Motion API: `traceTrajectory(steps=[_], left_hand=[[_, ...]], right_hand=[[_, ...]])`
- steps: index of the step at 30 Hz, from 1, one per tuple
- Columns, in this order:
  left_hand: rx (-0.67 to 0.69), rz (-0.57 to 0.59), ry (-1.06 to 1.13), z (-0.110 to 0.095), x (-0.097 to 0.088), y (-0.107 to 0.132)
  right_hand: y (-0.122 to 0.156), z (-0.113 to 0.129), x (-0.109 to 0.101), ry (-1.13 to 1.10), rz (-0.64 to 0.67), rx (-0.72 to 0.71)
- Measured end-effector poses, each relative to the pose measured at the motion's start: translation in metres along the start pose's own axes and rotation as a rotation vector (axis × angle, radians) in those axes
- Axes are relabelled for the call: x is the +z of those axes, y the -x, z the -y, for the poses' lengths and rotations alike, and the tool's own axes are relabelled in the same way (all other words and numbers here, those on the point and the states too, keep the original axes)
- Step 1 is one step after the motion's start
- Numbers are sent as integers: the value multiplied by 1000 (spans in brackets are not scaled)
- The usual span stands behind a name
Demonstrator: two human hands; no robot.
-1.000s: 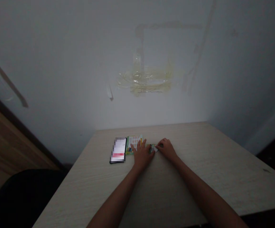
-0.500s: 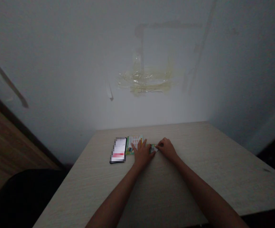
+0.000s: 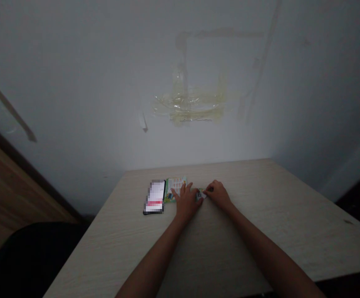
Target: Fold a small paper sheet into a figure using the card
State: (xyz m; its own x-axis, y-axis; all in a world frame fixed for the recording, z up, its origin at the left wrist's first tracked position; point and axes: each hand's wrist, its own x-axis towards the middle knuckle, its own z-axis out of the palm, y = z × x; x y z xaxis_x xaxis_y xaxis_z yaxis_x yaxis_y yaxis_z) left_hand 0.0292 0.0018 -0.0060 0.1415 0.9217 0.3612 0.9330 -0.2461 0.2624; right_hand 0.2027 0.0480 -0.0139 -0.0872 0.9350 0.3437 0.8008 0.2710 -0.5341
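Observation:
My left hand lies flat on the pale wooden table, fingers spread, partly over a green printed leaflet. Just to its right, my right hand is curled with its fingertips pinched on a small green and white object that sits between the two hands. What this small object is cannot be made out in the dim light.
A phone with a lit screen lies left of the leaflet. Behind the table is a white wall with old tape residue. A dark seat is at lower left.
Hardly anything has moved. My left hand has shifted slightly on the leaflet, and my right hand stays pinched on the small object.

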Motion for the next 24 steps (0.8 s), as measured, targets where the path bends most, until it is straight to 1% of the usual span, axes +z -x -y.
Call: traceTrajectory(steps=[4, 10, 18, 24], left_hand=[[29, 12, 31, -1, -5, 0], [28, 2, 33, -1, -7, 1], [161, -39, -27, -4, -13, 3], [193, -21, -3, 0, -9, 0]], right_hand=[[0, 0, 0, 1, -2, -10], [0, 0, 0, 5, -4, -10], [0, -3, 3, 12, -5, -19], [-1, -4, 3, -26, 0, -31]])
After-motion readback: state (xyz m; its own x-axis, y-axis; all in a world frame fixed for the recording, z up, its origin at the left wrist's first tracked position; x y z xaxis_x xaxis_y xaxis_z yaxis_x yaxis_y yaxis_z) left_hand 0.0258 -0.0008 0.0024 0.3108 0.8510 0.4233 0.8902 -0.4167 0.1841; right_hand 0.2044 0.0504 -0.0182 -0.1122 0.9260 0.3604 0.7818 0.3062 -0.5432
